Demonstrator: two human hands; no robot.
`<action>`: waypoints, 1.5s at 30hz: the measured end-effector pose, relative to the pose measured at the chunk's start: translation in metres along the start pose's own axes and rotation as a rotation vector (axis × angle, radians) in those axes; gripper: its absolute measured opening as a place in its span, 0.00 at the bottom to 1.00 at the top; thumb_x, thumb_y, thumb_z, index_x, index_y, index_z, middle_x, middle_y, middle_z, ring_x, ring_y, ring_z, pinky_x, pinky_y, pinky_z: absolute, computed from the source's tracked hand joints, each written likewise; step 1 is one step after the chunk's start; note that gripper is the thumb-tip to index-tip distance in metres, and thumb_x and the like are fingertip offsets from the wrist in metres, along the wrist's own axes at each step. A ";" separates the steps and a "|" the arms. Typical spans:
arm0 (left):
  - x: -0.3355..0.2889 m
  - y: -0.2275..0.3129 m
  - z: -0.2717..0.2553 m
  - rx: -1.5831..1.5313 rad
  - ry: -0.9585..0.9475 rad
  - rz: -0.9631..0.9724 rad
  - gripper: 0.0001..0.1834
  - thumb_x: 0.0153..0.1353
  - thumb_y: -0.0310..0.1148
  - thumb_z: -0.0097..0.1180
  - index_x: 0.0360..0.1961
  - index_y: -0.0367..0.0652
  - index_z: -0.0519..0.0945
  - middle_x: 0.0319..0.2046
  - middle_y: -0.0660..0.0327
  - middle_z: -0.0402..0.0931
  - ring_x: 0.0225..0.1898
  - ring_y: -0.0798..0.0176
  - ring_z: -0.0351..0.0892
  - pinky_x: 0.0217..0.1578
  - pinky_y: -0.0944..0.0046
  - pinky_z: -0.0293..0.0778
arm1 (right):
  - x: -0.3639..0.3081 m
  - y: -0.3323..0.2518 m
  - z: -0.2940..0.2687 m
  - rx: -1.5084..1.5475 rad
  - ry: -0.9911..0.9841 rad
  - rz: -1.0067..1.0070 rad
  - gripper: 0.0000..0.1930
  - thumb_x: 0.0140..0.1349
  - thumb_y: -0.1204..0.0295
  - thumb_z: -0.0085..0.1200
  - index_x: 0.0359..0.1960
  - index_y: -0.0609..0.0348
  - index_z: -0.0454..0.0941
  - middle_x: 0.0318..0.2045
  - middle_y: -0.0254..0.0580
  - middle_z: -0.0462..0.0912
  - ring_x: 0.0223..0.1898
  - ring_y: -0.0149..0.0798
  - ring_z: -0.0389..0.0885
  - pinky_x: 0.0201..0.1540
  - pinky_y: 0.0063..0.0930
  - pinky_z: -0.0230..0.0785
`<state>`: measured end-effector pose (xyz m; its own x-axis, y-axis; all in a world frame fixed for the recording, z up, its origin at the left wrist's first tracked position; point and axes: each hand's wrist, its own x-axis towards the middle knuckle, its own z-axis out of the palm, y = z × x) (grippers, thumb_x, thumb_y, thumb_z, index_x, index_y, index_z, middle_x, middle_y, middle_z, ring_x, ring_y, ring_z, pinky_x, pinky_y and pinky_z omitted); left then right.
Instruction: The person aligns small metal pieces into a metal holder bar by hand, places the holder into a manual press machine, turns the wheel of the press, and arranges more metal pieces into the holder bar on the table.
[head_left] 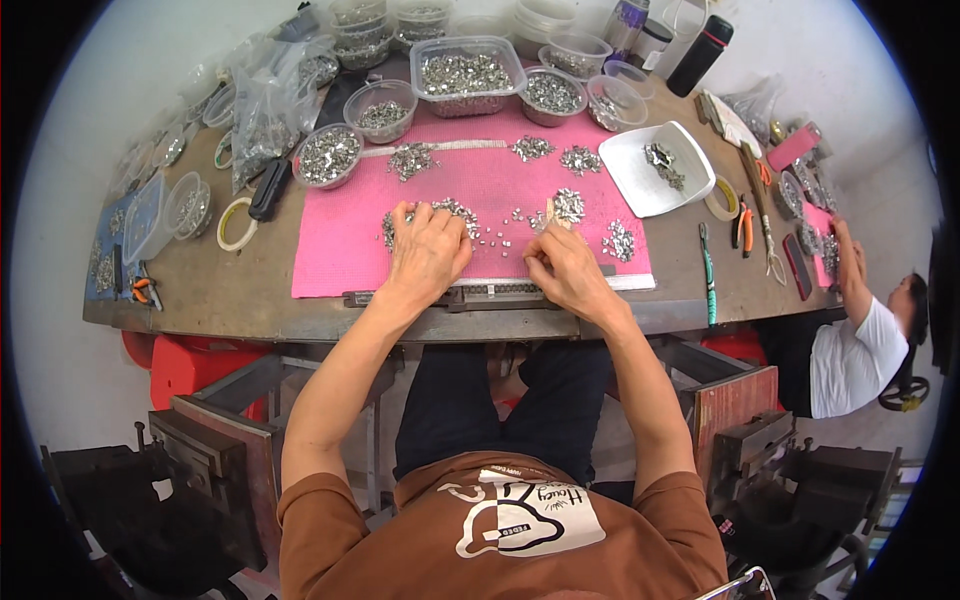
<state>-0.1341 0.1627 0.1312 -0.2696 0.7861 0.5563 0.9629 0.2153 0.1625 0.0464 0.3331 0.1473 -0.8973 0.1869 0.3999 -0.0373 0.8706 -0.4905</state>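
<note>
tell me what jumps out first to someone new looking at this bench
The bright pink mat mid-table, strewn with small silvery metal pieces. Both hands, left hand and right hand, rest at its near edge. Clear tubs of the same pieces line the far side.

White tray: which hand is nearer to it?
Right. The right hand lies below and left of the white tray; the left hand is farther left across the pink mat.

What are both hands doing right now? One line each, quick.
Left hand: palm down, fingers spread on small silver metal pieces on the pink mat.
Right hand: fingers curled; contents cannot be told.
</note>
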 end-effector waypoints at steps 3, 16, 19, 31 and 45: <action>-0.007 0.003 -0.001 -0.028 -0.042 0.009 0.05 0.58 0.32 0.65 0.31 0.45 0.82 0.30 0.63 0.78 0.42 0.57 0.75 0.57 0.43 0.60 | -0.016 -0.010 0.000 0.094 0.002 -0.031 0.07 0.56 0.80 0.60 0.34 0.61 0.75 0.32 0.43 0.76 0.37 0.47 0.77 0.43 0.40 0.66; -0.009 0.001 -0.007 -0.224 -0.132 -0.074 0.03 0.61 0.32 0.64 0.34 0.45 0.85 0.29 0.64 0.78 0.41 0.58 0.76 0.58 0.48 0.57 | -0.034 -0.017 0.004 -0.100 0.034 -0.199 0.10 0.52 0.83 0.61 0.36 0.62 0.75 0.36 0.43 0.76 0.40 0.46 0.76 0.45 0.39 0.68; -0.010 0.000 -0.003 -0.193 -0.096 -0.036 0.03 0.61 0.31 0.65 0.33 0.45 0.84 0.29 0.64 0.78 0.40 0.58 0.76 0.58 0.48 0.58 | -0.035 -0.019 0.001 -0.146 0.030 -0.253 0.12 0.52 0.84 0.62 0.38 0.63 0.77 0.38 0.43 0.78 0.40 0.47 0.78 0.46 0.38 0.69; -0.010 0.069 0.003 -0.463 -0.051 0.041 0.06 0.55 0.28 0.66 0.33 0.44 0.82 0.32 0.64 0.79 0.41 0.59 0.78 0.59 0.50 0.62 | -0.067 -0.012 0.015 0.069 0.573 0.187 0.10 0.56 0.87 0.61 0.39 0.64 0.81 0.35 0.47 0.83 0.37 0.47 0.81 0.43 0.36 0.73; -0.019 0.078 0.015 -0.455 0.016 -0.053 0.09 0.59 0.31 0.67 0.40 0.44 0.85 0.36 0.62 0.81 0.42 0.57 0.78 0.62 0.45 0.61 | -0.066 -0.010 0.016 -0.009 0.483 0.149 0.08 0.56 0.85 0.60 0.37 0.63 0.81 0.34 0.45 0.83 0.37 0.49 0.81 0.43 0.39 0.72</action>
<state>-0.0539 0.1730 0.1213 -0.3218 0.7710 0.5495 0.8475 -0.0242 0.5302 0.0994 0.3046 0.1134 -0.5869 0.4968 0.6393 0.0813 0.8218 -0.5640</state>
